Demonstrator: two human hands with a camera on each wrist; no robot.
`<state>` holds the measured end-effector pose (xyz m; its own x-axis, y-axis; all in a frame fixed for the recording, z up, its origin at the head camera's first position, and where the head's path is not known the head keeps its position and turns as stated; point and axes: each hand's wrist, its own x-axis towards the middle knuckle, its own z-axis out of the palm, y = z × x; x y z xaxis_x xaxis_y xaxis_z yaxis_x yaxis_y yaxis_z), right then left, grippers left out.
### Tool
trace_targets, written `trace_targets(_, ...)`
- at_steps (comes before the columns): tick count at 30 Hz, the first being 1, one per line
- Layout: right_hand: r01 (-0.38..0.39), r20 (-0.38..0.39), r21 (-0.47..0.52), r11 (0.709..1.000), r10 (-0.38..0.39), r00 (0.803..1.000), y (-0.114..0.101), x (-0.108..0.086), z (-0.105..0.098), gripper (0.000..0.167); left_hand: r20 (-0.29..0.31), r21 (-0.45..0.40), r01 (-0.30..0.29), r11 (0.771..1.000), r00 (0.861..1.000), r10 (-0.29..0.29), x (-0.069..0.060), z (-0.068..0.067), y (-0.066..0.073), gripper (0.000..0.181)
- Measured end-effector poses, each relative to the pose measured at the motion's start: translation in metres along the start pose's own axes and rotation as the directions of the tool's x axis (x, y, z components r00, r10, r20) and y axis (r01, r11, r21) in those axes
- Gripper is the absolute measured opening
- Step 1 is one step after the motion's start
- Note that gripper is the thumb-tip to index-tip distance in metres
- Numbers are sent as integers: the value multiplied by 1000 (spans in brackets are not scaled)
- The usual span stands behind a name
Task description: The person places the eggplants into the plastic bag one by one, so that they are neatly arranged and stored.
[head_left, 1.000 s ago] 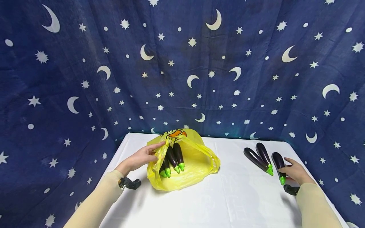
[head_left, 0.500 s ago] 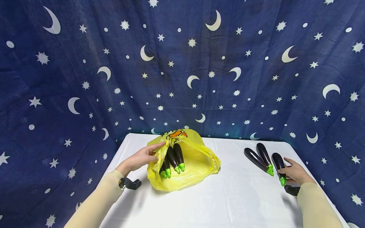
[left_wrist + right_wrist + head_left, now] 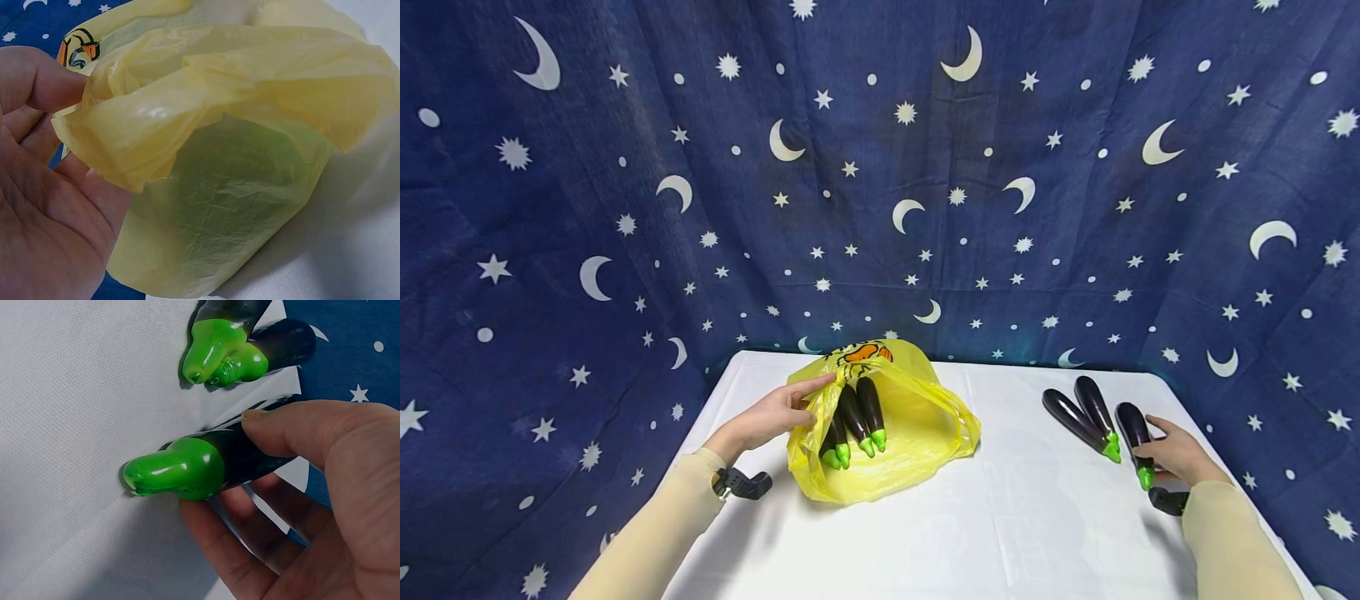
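A yellow plastic bag (image 3: 921,450) lies on its side with its mouth facing me. Several dark eggplants (image 3: 871,408) with green stem ends lie inside, toward the bag's left. My left hand (image 3: 766,421) pinches the left edge of the mouth between thumb and fingers; the left wrist view shows the plastic (image 3: 219,206) bunched there. Over at the right, my right hand (image 3: 1183,454) holds an eggplant (image 3: 181,469) that still lies on the table. In the right wrist view the thumb is on its dark body, the fingers along the other side.
Two more eggplants (image 3: 1070,418) lie just left of the held one, their green ends touching. The white-covered table (image 3: 970,533) has its right edge close beyond my right hand. A dark blue curtain (image 3: 880,208) with moons and stars stands behind.
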<state>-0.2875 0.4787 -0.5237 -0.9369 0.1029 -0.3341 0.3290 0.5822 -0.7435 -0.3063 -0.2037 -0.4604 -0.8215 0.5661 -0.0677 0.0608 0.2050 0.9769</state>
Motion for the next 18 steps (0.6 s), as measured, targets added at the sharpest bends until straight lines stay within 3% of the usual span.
trace_targets(18,-7,-3,43,999,7,1000,2,-1,1,95,-3,-2,9,1000,1000,-9,2,0,-1,79)
